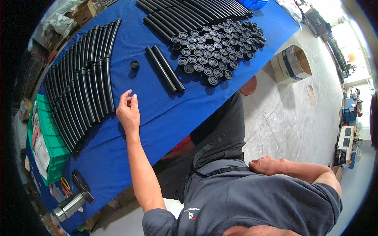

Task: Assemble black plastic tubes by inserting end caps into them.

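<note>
My left hand (128,112) hovers over the blue cloth, fingers loosely bent, thumb apart from them and nothing visible between. Just beyond its fingertips stands a single round black cap (134,65). To the right of that cap, two black tubes (165,69) lie side by side. My right hand (267,165) rests against my waist, its fingers curled in and partly hidden; no object shows in it. Left of my left hand, black tubes with capped ends (84,82) lie in overlapping rows.
Many round black caps (212,55) are grouped at the far right of the blue-covered table (157,114), beside more black tubes (189,15). A green crate (55,145) and a metal cylindrical tool (69,206) sit at the left edge. An open cardboard box (289,65) stands on the floor.
</note>
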`<state>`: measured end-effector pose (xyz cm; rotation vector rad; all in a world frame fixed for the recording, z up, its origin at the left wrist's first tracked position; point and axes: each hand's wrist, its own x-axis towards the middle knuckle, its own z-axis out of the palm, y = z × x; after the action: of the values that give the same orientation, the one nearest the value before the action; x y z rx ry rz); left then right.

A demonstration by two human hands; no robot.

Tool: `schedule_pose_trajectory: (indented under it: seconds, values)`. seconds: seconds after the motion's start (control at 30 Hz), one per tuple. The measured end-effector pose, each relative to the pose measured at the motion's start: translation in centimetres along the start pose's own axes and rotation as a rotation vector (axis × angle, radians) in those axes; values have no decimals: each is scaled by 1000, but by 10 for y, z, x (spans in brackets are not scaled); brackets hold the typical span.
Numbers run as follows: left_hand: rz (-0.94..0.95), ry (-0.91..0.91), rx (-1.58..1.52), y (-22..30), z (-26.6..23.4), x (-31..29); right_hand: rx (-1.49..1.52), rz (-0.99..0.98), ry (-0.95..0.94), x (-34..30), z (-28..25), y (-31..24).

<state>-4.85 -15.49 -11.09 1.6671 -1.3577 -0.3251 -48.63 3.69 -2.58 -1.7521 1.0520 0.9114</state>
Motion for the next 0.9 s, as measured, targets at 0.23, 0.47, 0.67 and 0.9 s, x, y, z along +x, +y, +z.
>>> schedule_pose_trajectory:
  seconds: [0.23,0.47,0.67,0.9]
  values:
    - [5,2,8,-1,3,0,57,-157,-266,5,-1,18]
    - [-15,6,26,2,3,1,114,-314,-444,25,-20,42]
    - [-59,-10,32,3,3,2,315,-223,718,36,-128,32]
    - [-53,2,24,-2,6,1,397,-140,1424,114,-188,41]
